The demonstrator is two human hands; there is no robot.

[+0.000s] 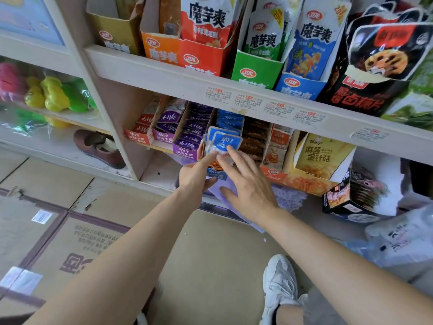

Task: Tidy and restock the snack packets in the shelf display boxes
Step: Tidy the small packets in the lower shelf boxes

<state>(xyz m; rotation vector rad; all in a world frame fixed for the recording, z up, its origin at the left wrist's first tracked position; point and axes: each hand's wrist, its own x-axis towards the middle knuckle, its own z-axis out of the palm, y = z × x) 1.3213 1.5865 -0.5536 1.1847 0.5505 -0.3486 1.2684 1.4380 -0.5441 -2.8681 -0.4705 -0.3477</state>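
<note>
In the head view, both hands are reaching up and forward to the lower shelf, where a small bunch of blue snack packets [222,143] is standing upright at the front of the blue display box [228,124]. The left hand [195,174] is pinching the bunch from its left side, thumb pressing on the front face. The right hand [248,184] is lying spread, fingers loose, with only the index fingertip touching the front packet's right edge. The packets' long axis is running vertical, tops leaning slightly toward the camera, and the box slot is lying directly behind and above them. The left hand is the nearer one and is carrying the hold, so the coming push backward into the row probably depends on it, the right only steadying
</note>
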